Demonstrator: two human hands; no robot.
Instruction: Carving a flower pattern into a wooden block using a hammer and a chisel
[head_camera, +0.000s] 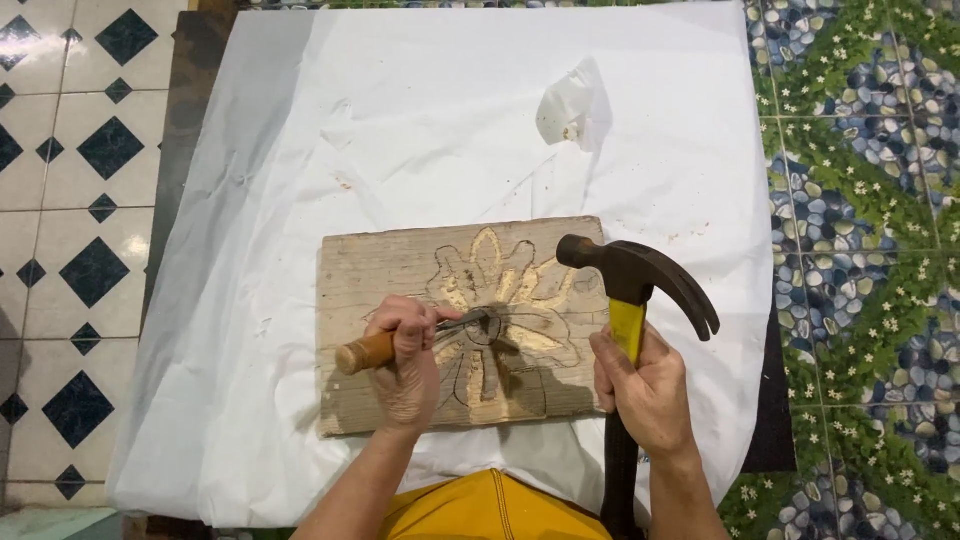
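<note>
Hammer in right hand, chisel between left fingers, on board

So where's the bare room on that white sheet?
Free: the sheet beyond the board, short of the torn flap, and the strip left of the board. Crowded: over the board, where the left hand holds a chisel and the right hand a hammer.

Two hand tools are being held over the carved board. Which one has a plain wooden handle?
The chisel in the left hand; its handle is bare brown wood, while the hammer has a yellow and black handle.
</note>
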